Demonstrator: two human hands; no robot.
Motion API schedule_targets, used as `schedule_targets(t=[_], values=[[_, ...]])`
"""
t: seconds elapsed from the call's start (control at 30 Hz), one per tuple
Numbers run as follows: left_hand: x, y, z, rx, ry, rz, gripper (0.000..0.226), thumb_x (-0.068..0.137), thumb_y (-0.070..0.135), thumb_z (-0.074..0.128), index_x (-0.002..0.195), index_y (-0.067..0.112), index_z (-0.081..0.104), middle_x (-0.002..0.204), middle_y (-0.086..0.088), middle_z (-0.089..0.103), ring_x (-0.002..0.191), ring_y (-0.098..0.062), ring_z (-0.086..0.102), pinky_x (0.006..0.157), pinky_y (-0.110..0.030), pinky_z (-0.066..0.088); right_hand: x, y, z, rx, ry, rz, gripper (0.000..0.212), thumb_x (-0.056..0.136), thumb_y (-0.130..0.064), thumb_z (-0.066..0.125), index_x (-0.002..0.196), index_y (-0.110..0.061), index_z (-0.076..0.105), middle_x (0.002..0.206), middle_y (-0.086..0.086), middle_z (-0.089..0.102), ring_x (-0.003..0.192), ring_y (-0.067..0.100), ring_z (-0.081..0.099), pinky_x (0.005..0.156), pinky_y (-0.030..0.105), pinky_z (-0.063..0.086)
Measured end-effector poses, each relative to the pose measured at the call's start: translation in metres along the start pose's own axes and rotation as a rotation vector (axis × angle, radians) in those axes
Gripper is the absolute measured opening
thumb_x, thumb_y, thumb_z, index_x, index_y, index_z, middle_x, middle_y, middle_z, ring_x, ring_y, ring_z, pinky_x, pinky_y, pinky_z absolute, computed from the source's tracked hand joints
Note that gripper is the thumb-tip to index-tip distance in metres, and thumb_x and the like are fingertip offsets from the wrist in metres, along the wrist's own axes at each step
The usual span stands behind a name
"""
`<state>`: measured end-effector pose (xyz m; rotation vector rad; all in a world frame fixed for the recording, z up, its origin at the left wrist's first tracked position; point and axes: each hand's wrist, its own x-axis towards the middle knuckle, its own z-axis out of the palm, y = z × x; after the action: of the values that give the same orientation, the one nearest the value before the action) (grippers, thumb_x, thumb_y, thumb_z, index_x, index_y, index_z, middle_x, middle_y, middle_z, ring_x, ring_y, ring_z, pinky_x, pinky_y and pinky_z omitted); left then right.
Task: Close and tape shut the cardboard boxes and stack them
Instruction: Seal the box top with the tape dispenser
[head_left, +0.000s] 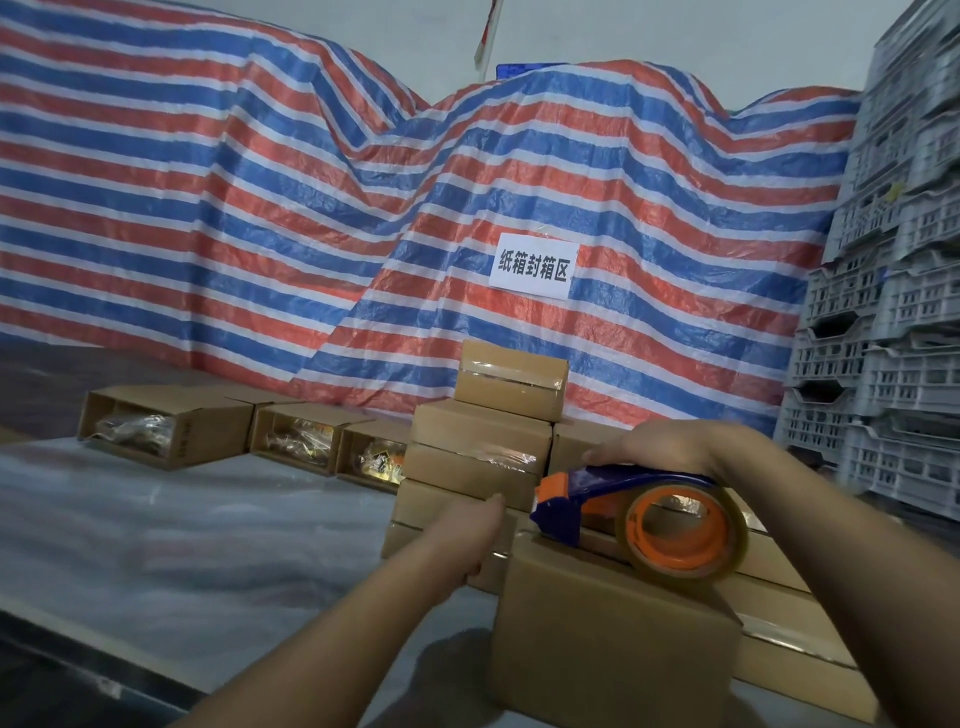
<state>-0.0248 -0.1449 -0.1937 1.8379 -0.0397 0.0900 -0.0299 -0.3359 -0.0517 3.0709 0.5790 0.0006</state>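
A brown cardboard box (613, 639) stands closed on the table in front of me. On its top rests a blue and orange tape dispenser (623, 499) with a clear tape roll (685, 535). My right hand (670, 441) grips the dispenser from above. My left hand (462, 535) holds the box's left far corner, fingers against its side. Behind stands a stack of taped boxes (478, 457), the topmost box (511, 379) smaller. Three open boxes (166, 421) with wrapped goods lie on their sides at the left.
The table (182, 530) is covered in clear plastic film. A red, white and blue striped tarp (311, 208) with a white paper sign (532, 266) hangs behind. Grey plastic crates (893, 312) are stacked at the right. More taped boxes (779, 613) lie to the right.
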Motion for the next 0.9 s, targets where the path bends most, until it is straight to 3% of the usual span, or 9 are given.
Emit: schedule_targets(t=[0.07,0.13,0.27,0.37,0.47,0.53,0.63,0.73,0.9], values=[[-0.003,0.005,0.002,0.014,-0.119,-0.053,0.031,0.1,0.044,0.04,0.087,0.018,0.05,0.073,0.0,0.042,0.058,-0.011,0.034,0.05,-0.022,0.027,-0.002,-0.002,-0.002,0.001,-0.045,0.006,0.032,0.108,-0.033,0.038,0.129,-0.016,0.054,0.118,0.007,0.066,0.105,0.019,0.063,0.076,0.014,0.044],[-0.007,0.005,0.004,0.018,-0.209,-0.068,0.032,0.097,0.049,0.043,0.092,0.019,0.051,0.076,0.0,0.044,0.058,-0.01,0.032,0.049,-0.021,0.025,-0.005,-0.004,-0.003,0.029,-0.074,0.025,0.032,0.108,-0.034,0.035,0.129,-0.019,0.054,0.116,0.011,0.065,0.094,0.014,0.061,0.08,0.017,0.043],[-0.01,0.003,0.004,-0.005,-0.262,-0.051,0.04,0.088,0.06,0.054,0.091,0.021,0.054,0.078,-0.001,0.047,0.056,-0.01,0.032,0.05,-0.022,0.024,0.001,-0.001,-0.001,-0.041,-0.069,0.001,0.025,0.108,-0.033,0.037,0.12,-0.024,0.057,0.093,-0.01,0.062,0.078,0.001,0.057,0.071,0.01,0.041],[-0.009,0.0,0.005,0.011,-0.246,-0.039,0.032,0.091,0.053,0.054,0.091,0.021,0.055,0.072,0.002,0.044,0.055,-0.01,0.031,0.049,-0.022,0.023,0.007,0.001,-0.002,-0.009,-0.093,-0.02,0.026,0.107,-0.039,0.036,0.11,-0.024,0.058,0.087,-0.008,0.064,0.073,0.002,0.058,0.072,0.015,0.042],[-0.008,0.003,0.006,0.032,-0.237,-0.048,0.03,0.092,0.051,0.053,0.092,0.022,0.056,0.074,0.001,0.043,0.055,-0.01,0.031,0.05,-0.023,0.022,0.004,0.003,-0.007,0.228,-0.174,0.128,0.038,0.105,-0.049,0.039,0.1,-0.02,0.063,0.067,-0.009,0.066,0.056,0.002,0.06,0.059,0.014,0.049],[-0.008,0.005,0.006,0.054,-0.236,-0.051,0.032,0.092,0.051,0.052,0.098,0.02,0.059,0.075,0.001,0.044,0.055,-0.01,0.033,0.049,-0.023,0.023,-0.001,0.008,-0.011,0.244,-0.189,0.196,0.044,0.101,-0.056,0.043,0.1,-0.018,0.065,0.064,-0.007,0.068,0.053,0.005,0.061,0.055,0.014,0.049],[-0.008,0.004,0.005,0.055,-0.237,-0.046,0.031,0.095,0.048,0.049,0.101,0.02,0.061,0.075,0.0,0.046,0.055,-0.01,0.035,0.047,-0.022,0.024,-0.009,0.022,-0.014,0.243,-0.167,0.259,0.048,0.099,-0.061,0.044,0.104,-0.019,0.066,0.066,-0.007,0.07,0.055,0.006,0.063,0.057,0.017,0.049],[-0.009,0.004,0.003,0.029,-0.255,-0.048,0.028,0.096,0.045,0.048,0.095,0.02,0.06,0.071,0.002,0.046,0.054,-0.01,0.034,0.045,-0.02,0.023,-0.025,0.045,-0.016,0.12,-0.105,0.276,0.048,0.095,-0.067,0.043,0.097,-0.027,0.067,0.071,-0.009,0.073,0.064,0.004,0.067,0.071,0.023,0.051],[-0.01,0.006,0.005,0.026,-0.257,-0.079,0.025,0.097,0.043,0.049,0.093,0.02,0.059,0.066,0.003,0.045,0.05,-0.009,0.034,0.043,-0.018,0.022,-0.05,0.074,-0.008,0.098,-0.068,0.378,0.053,0.092,-0.069,0.049,0.103,-0.021,0.068,0.096,0.002,0.076,0.089,0.015,0.072,0.091,0.033,0.056]])
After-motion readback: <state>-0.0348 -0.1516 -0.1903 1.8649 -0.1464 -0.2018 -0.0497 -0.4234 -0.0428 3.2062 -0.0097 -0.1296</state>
